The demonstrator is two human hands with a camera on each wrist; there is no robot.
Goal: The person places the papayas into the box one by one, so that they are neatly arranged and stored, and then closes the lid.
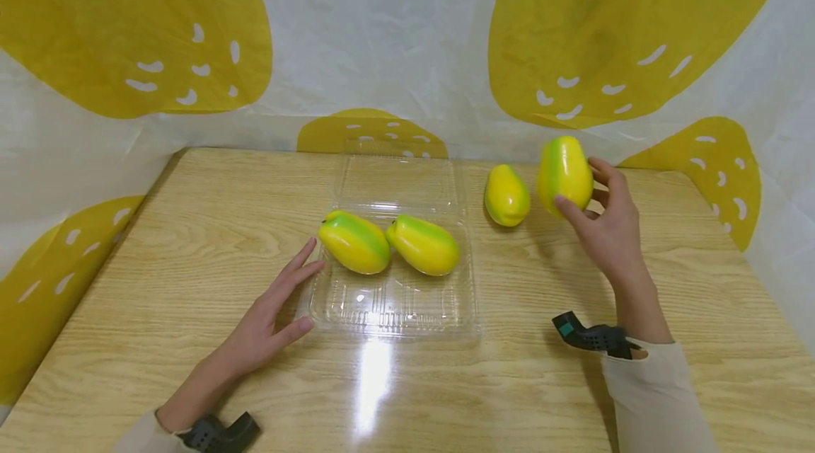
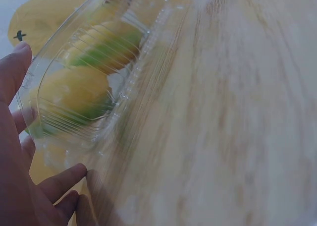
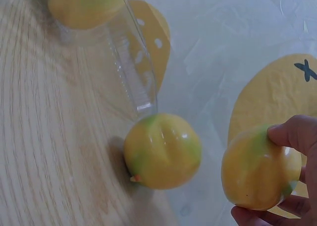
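Note:
My right hand (image 1: 613, 230) grips a yellow-and-green papaya (image 1: 565, 173) between thumb and fingers, apparently above the table. Just left of it, another papaya (image 1: 507, 196) lies on the wood. A clear plastic clamshell box (image 1: 388, 308) stands in the middle with its lid folded back. In the box's rear part, a left papaya (image 1: 355, 242) and a right papaya (image 1: 424, 245) lie side by side. Spread, nearly straight fingers of my left hand (image 1: 257, 325) rest at the box's left edge. The left wrist view shows both fruits through the clear wall (image 2: 81, 109).
The wooden table (image 1: 522, 382) carries the box and the loose fruit. The box's transparent lid (image 1: 397, 180) reaches to the table's back edge. Behind the table hangs a white cloth (image 1: 382, 35) printed with big yellow fruit shapes.

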